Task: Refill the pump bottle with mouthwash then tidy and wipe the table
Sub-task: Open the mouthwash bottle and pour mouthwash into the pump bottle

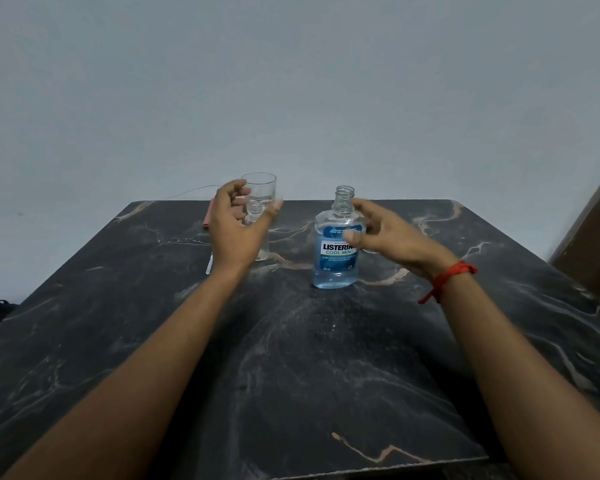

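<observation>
Blue-filled, uncapped mouthwash bottle [336,251], upright

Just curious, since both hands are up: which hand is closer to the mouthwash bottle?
The right hand. Its fingers reach the side of the mouthwash bottle, apparently touching its label. The left hand is off to the bottle's left, by the clear glass.

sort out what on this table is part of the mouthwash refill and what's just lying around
Part of the job:
- mouthwash bottle, cap off, upright
- clear bottle behind the left hand
- right hand, open beside the mouthwash bottle

Just lying about:
- clear glass
- pink flat item at the table's far edge
</observation>
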